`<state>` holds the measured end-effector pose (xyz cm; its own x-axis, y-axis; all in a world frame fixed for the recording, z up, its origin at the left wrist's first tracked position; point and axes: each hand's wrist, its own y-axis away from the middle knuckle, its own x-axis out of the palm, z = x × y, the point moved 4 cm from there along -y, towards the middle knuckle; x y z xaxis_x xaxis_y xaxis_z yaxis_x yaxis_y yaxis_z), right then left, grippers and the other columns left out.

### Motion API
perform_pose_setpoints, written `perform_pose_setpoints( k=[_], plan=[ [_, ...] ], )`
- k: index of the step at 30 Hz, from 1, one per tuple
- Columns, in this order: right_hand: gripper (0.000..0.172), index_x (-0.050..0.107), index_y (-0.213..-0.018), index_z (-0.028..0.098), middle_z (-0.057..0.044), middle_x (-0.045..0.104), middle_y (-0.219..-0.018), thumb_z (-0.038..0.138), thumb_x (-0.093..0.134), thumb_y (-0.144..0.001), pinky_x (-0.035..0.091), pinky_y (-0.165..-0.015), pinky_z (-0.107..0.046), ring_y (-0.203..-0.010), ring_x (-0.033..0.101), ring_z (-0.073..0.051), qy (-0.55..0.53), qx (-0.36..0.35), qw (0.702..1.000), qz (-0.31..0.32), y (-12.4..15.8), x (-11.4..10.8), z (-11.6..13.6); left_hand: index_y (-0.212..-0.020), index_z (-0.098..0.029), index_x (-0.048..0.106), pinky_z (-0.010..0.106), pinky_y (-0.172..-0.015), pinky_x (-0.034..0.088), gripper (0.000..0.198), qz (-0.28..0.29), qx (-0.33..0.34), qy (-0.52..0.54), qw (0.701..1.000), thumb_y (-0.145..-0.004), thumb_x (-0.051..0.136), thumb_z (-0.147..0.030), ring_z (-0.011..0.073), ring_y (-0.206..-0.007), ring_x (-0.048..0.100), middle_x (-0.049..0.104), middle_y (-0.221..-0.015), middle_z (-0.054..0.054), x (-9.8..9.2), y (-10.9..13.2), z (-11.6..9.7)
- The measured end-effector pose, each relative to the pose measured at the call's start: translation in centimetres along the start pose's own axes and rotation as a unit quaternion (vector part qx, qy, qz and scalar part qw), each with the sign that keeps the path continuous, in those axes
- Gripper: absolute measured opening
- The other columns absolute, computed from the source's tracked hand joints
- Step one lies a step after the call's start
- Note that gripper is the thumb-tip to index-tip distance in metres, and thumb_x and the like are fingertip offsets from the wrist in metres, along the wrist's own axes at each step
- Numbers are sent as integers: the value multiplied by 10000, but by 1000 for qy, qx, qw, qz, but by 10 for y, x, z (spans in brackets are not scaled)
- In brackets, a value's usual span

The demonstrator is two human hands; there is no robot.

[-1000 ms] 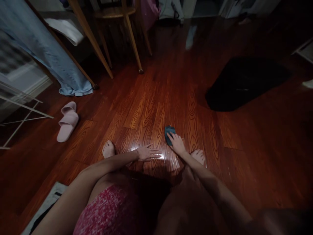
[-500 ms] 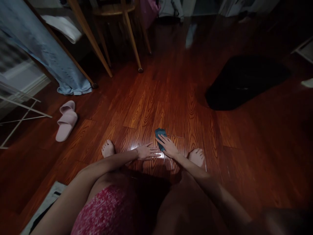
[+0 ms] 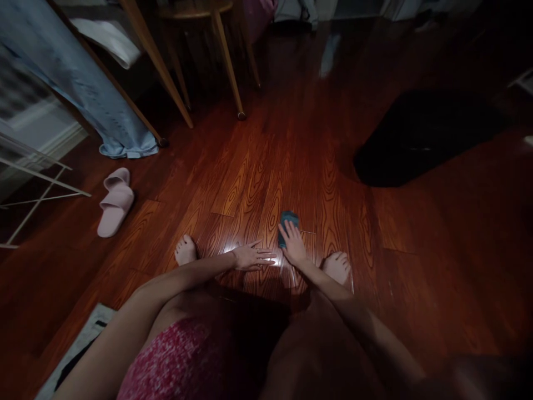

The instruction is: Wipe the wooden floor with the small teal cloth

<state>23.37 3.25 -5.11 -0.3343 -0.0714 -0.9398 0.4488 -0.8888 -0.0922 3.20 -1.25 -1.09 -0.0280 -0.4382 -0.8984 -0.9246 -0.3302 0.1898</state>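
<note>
View from the head of a squatting person, looking down at a glossy reddish wood floor (image 3: 233, 183). The right hand (image 3: 293, 243) is lying palm down over the near part of a folded teal cloth (image 3: 288, 218), its fingers stretching out across the fabric and spreading slightly; the hand is covering the cloth rather than gripping it. The cloth is resting flat on the floor, ahead of and between the two bare feet, closer to the right foot (image 3: 337, 266) than to the left foot (image 3: 185, 250). The left hand (image 3: 253, 258) is extending sideways toward the right hand, its fingers straight and fanned out, holding nothing; whether it is touching the floor cannot be told. A bright reflection is shining on the boards around the left hand. A red-and-white patterned garment (image 3: 179, 355) is covering the left thigh. At left, pale pink slippers (image 3: 116, 203) are lying near a white wire rack (image 3: 41, 194), and blue denim (image 3: 125, 128) is hanging down close to the floor. Farther off, a wooden chair (image 3: 228, 61) is standing at upper centre-left, while a large black object (image 3: 416, 139) is sitting at right, its details being lost in shadow.
</note>
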Motion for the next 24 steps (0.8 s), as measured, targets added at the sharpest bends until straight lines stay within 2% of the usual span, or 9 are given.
perform_pose_setpoints(
  k=[2, 4, 8, 12, 15, 18, 20, 22, 24],
  plan=[
    [900, 269, -1623, 182, -132, 212, -1703, 155, 610, -790, 224, -1240, -520, -1574, 140, -285, -7, -80, 996, 44, 5, 3, 18, -1502, -494, 449, 458, -1272, 132, 506, 6, -12, 15, 1000, -1013, 518, -384, 163, -1514, 331, 408, -1612, -96, -1, 0, 1],
    [864, 346, -1593, 188, -135, 262, -1688, 152, 624, -776, 234, -1238, -510, -1569, 169, -276, -17, -109, 992, 63, 2, 2, 23, -1495, -503, 452, 453, -1274, 119, 507, 15, -23, 32, 999, -1010, 517, -372, 159, -1509, 341, 416, -1606, -106, -2, -1, 1],
    [784, 404, -1559, 185, -137, 282, -1681, 150, 598, -800, 231, -1235, -536, -1564, 182, -287, -18, -3, 1000, 21, -16, -7, -6, -1517, -456, 443, 495, -1271, 97, 512, 34, -20, 33, 999, -1016, 501, -367, 181, -1514, 335, 390, -1624, -72, -5, -3, -2],
    [827, 242, -1626, 166, -132, 158, -1716, 169, 531, -851, 219, -1229, -568, -1574, 124, -316, 13, 107, 993, -38, -13, -10, -30, -1518, -428, 454, 499, -1268, 104, 494, 48, -19, 10, 999, -1027, 488, -376, 185, -1525, 310, 391, -1625, -49, -4, -4, -2],
    [903, 142, -1650, 176, -119, 101, -1726, 193, 547, -844, 200, -1232, -577, -1576, 101, -326, 28, 63, 997, -26, 1, -6, -17, -1528, -391, 450, 517, -1262, 116, 498, 43, -4, -12, 999, -1031, 474, -383, 193, -1521, 321, 410, -1617, -24, -1, -3, -1],
    [945, 164, -1650, 199, -95, 138, -1724, 178, 583, -803, 183, -1248, -536, -1579, 103, -297, 30, -40, 999, 19, 9, -1, 3, -1529, -392, 448, 510, -1256, 147, 490, 23, 7, -29, 999, -1039, 449, -388, 185, -1510, 343, 420, -1612, -30, 1, -3, 0],
    [942, 206, -1642, 203, -85, 171, -1719, 164, 595, -785, 183, -1255, -504, -1580, 105, -274, 28, -75, 996, 36, 7, -2, 5, -1519, -412, 458, 488, -1252, 172, 478, 14, 10, -37, 999, -1041, 441, -387, 174, -1503, 356, 428, -1607, -42, 2, -2, 1],
    [910, 241, -1633, 195, -86, 185, -1716, 166, 592, -794, 192, -1254, -490, -1578, 115, -269, 28, -55, 998, 31, 0, -4, -5, -1515, -422, 462, 467, -1245, 199, 476, 10, 12, -45, 999, -1041, 442, -388, 168, -1498, 365, 437, -1602, -47, 2, -2, 2],
    [866, 243, -1631, 180, -99, 172, -1718, 186, 570, -829, 204, -1248, -502, -1576, 125, -283, 30, 7, 999, 6, -9, -8, -23, -1524, -412, 452, 463, -1238, 220, 484, 4, 15, -50, 999, -1040, 444, -396, 170, -1497, 366, 443, -1599, -42, 3, -2, 1]
  ],
)
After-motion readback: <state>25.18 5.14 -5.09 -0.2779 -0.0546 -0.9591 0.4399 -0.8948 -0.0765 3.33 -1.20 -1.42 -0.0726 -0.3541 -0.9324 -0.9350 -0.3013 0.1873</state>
